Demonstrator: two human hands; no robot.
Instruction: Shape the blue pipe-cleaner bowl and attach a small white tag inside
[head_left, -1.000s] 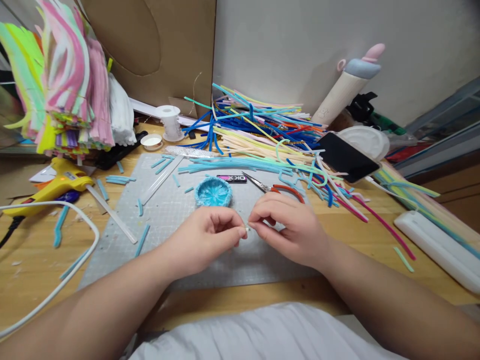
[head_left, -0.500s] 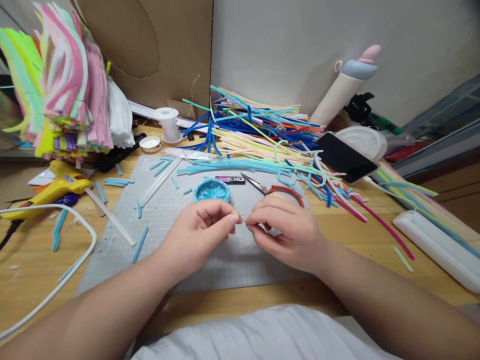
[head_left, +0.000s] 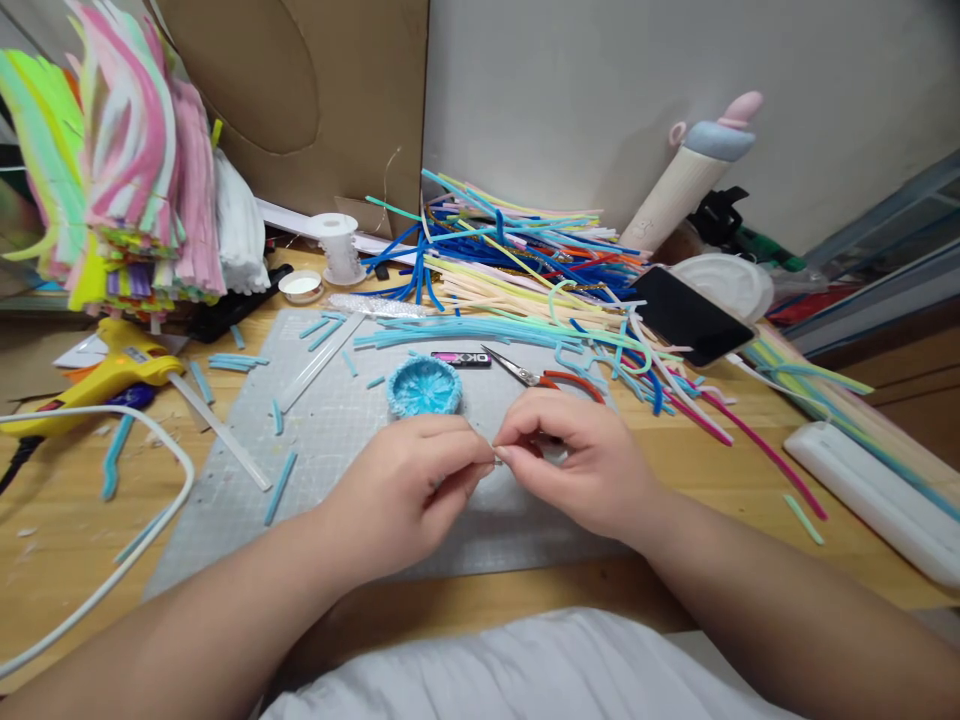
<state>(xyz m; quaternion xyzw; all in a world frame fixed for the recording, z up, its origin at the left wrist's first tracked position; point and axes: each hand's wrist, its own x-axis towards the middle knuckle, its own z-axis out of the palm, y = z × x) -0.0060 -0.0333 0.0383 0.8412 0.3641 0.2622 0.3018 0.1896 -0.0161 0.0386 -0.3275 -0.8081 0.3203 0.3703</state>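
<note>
So compared with half a second ago, my left hand (head_left: 420, 485) is sitting rolled further over: its fingers are now curling across the top and the thumb is tucking underneath, where before the thumb was lying along the top. The gap between my fingertips is looking tighter too, and the tiny pale piece (head_left: 497, 461) that was showing there is now mostly hiding. My right hand (head_left: 581, 465) is holding much the same pose, thumb and forefinger pinching toward the left. Both hands are meeting at the fingertips, closing on that little piece from either side, just above the gray cutting mat (head_left: 349, 415); I'm not able to tell what it is. My forearms are angling in from both sides. The blue fuzzy bowl (head_left: 424, 386) is sitting just beyond my left hand, and the scissors (head_left: 543, 380) are lying behind my right.
</note>
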